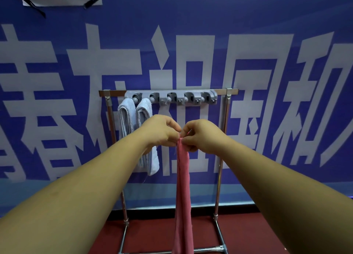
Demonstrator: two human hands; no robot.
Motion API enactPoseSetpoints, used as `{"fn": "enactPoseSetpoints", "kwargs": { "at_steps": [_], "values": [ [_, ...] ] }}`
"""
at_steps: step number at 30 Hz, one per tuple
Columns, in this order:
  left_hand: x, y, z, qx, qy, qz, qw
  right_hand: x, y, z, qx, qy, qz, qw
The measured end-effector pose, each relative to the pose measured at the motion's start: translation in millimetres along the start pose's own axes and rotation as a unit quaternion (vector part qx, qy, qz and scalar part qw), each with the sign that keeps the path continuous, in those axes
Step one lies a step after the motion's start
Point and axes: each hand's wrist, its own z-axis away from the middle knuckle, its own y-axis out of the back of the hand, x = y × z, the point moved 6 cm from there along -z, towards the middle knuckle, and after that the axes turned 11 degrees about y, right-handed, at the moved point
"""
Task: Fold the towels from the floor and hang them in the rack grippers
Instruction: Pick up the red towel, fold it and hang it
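While two white towels (125, 118) hang folded in the leftmost grippers of the rack (172, 98), the left hand (160, 129) and right hand (202, 135) together pinch the top of a pink towel (183, 196), which hangs straight down in front of the rack.

2 bare forearms in shot: left forearm (80, 186) enters from 7 o'clock, right forearm (277, 181) from 5 o'clock. Both uncovered right to the frame edge, broad there, tapering to the wrists. Left hand (162, 130) and right hand (202, 135) bare too.
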Motion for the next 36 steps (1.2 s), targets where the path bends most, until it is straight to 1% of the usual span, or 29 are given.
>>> {"fn": "enactPoseSetpoints", "kwargs": {
  "at_steps": [3,7,14,16,20,23,24,26,28,30,33,36],
  "values": [
    [1.9,2.7,1.8,-0.010,-0.006,-0.013,1.000,-4.2,0.7,-1.2,-0.007,0.016,0.034,0.999],
    [4.9,4.2,7.7,-0.020,-0.013,-0.014,1.000,-8.9,1.2,-3.0,-0.008,0.017,0.048,0.999],
    [9.3,9.2,16.4,-0.063,-0.022,0.012,0.998,-17.1,7.3,-5.2,0.027,0.020,0.072,0.997],
    [9.3,12.3,17.0,-0.056,-0.035,0.001,0.998,-19.3,11.2,-4.3,0.047,0.011,0.063,0.997],
    [9.5,19.4,17.8,-0.016,-0.061,-0.024,0.998,-22.7,14.7,-4.0,0.072,-0.017,0.035,0.997],
    [13.6,22.9,22.6,0.004,-0.076,-0.012,0.997,-24.1,20.6,-3.7,0.087,-0.025,0.037,0.995],
    [15.4,24.6,24.3,0.006,-0.077,0.001,0.997,-23.4,23.6,-2.6,0.086,-0.031,0.020,0.996],
    [19.3,29.4,27.5,0.004,-0.074,0.027,0.997,-14.4,26.7,-1.5,0.075,-0.051,-0.064,0.994],
    [23.8,35.9,29.3,0.001,-0.074,0.049,0.996,-1.8,25.2,2.3,0.061,-0.089,-0.172,0.979],
    [29.4,41.7,30.9,-0.004,-0.076,0.073,0.994,6.8,19.2,7.7,0.048,-0.103,-0.253,0.961],
    [37.8,48.0,34.3,-0.011,-0.076,0.090,0.993,4.6,14.9,10.4,0.051,-0.068,-0.336,0.938],
    [43.8,55.9,37.9,-0.012,-0.075,0.105,0.992,-11.2,23.3,6.9,0.086,-0.034,-0.369,0.925]
  ]
}}
